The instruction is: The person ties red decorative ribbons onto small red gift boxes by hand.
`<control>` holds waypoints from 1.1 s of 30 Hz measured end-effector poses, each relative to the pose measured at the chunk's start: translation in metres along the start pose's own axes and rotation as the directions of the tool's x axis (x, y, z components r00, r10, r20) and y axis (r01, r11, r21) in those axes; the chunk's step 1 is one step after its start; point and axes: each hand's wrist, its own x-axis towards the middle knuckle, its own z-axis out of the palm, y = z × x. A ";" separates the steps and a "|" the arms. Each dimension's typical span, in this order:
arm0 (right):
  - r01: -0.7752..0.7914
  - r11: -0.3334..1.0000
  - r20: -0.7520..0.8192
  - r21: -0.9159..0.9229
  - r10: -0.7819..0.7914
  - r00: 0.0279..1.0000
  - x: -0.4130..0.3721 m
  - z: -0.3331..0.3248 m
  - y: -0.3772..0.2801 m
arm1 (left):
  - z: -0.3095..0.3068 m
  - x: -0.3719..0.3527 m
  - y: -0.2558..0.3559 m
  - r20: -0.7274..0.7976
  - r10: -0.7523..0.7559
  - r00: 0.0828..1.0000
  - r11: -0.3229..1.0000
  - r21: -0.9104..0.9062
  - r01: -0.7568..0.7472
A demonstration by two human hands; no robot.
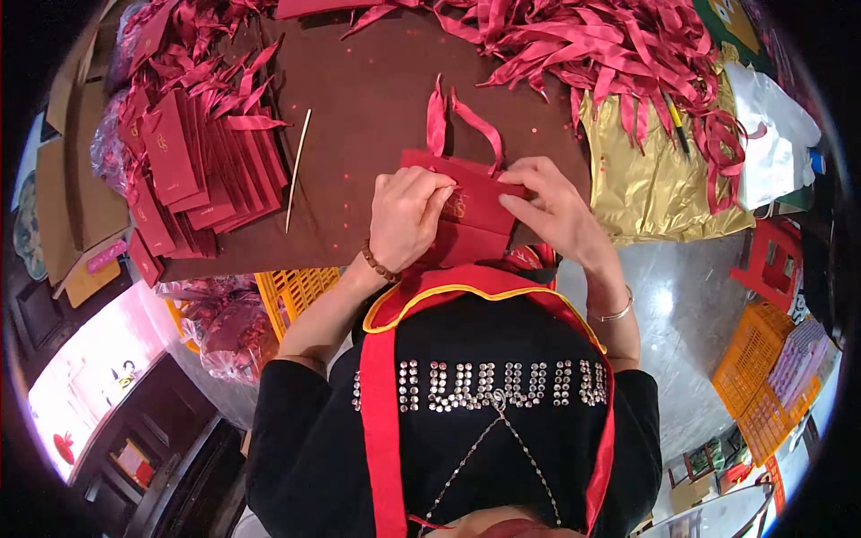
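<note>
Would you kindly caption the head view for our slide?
Left hand and right hand hold a ribboned red packet at a maroon table.

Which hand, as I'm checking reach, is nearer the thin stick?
Left: the left hand is right of the stick; the right hand is farther right, gripping the red packet.

Both arms bend inward, left hand (437,182) pinched, right hand (504,188) curled opposite, palm downward.

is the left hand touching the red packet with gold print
Touching: the head view shows the left hand with its thumb and fingertips pressed on the upper left part of the red packet, no gap visible between them.
</note>
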 end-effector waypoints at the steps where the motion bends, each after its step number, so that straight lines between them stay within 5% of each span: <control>1: -0.007 1.000 0.010 0.018 0.007 1.000 0.000 0.000 0.003 | 0.000 0.001 0.000 0.009 0.009 1.000 1.000 -0.001 -0.009; 9: 0.044 0.999 -0.024 -0.030 -0.045 0.999 0.000 0.005 0.010 | -0.002 0.003 0.003 0.030 0.005 1.000 1.000 -0.011 -0.004; 11: -0.318 0.899 0.121 0.302 0.295 0.948 0.003 0.008 0.016 | -0.002 0.004 0.003 0.001 0.019 1.000 0.999 -0.040 -0.019; 17: -0.362 0.813 0.212 0.457 0.296 0.931 0.011 0.009 0.027 | -0.006 0.007 0.018 -0.080 0.145 0.986 0.981 0.139 -0.133; 33: -0.408 0.630 0.316 0.661 0.259 0.913 0.011 0.007 0.039 | 0.007 0.015 0.024 -0.095 0.139 0.986 0.987 0.099 -0.130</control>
